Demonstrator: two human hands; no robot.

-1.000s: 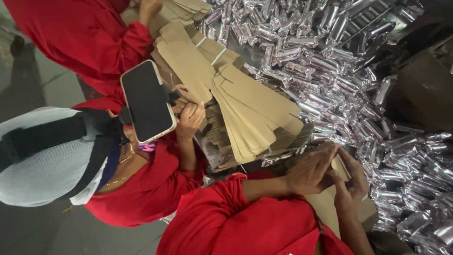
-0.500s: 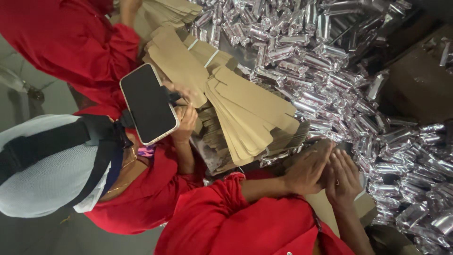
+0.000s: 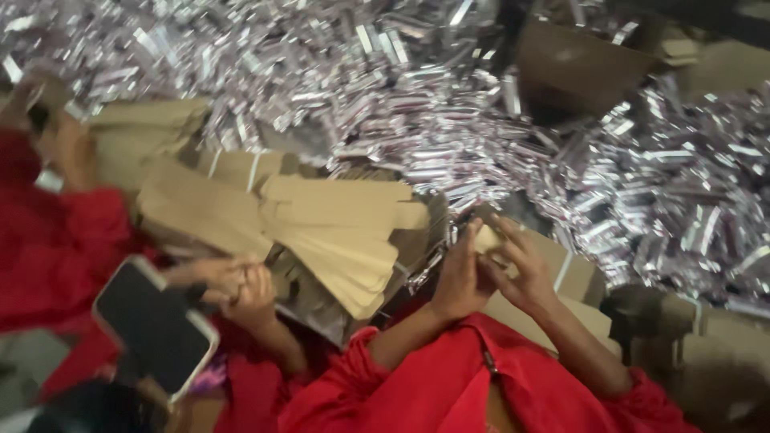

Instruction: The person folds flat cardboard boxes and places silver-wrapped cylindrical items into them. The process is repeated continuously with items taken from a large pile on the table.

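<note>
My left hand (image 3: 459, 279) and my right hand (image 3: 523, 274) are raised close together, both in red sleeves. They are closed on a small tan cardboard piece (image 3: 486, 237) between the fingertips; its exact shape is blurred. Just left of my hands lies a fanned stack of flat tan cardboard blanks (image 3: 337, 232). Beyond them spreads a big heap of shiny silver foil-wrapped bars (image 3: 497, 120).
A co-worker in red sits at the left, their hands (image 3: 241, 282) at the lower edge of the blank stack, with a dark-screened phone (image 3: 154, 330) in a white case beside them. Another red sleeve (image 3: 48, 232) is at far left. A brown carton (image 3: 577, 64) stands at the back right, and tan boxes (image 3: 698, 337) at right.
The view has swung toward the silver heap, so the co-worker and phone now sit lower left. My two hands have stayed together on the small cardboard piece.
</note>
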